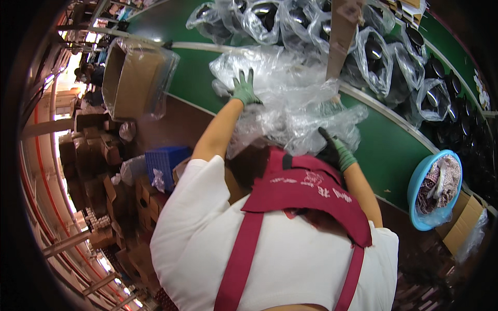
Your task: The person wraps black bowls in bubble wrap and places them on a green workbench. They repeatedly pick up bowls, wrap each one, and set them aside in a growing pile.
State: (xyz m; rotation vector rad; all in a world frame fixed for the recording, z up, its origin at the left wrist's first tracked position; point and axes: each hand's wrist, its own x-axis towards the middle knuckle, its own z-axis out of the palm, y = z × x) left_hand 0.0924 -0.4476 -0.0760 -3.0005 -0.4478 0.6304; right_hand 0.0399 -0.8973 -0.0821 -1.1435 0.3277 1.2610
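A loose heap of clear plastic bags (288,97) lies on the green work surface (383,149) before me. My left hand (245,88), in a green glove with dark fingertips, rests spread on the heap's left part, fingers apart. My right hand (336,149), gloved alike, is at the near right edge of the heap; one dark finger points out over the plastic and the other fingers are hidden, so its grip cannot be made out. Beyond the heap, shiny black rounded items in clear bags (266,17) stand in rows.
An upright cardboard strip (342,35) stands behind the heap. At left are a plastic-covered carton (136,79) and a blue crate (165,167). A light-blue basin (414,194) with cloths sits at right, near flattened cardboard (463,225). A metal rail (389,110) crosses the surface.
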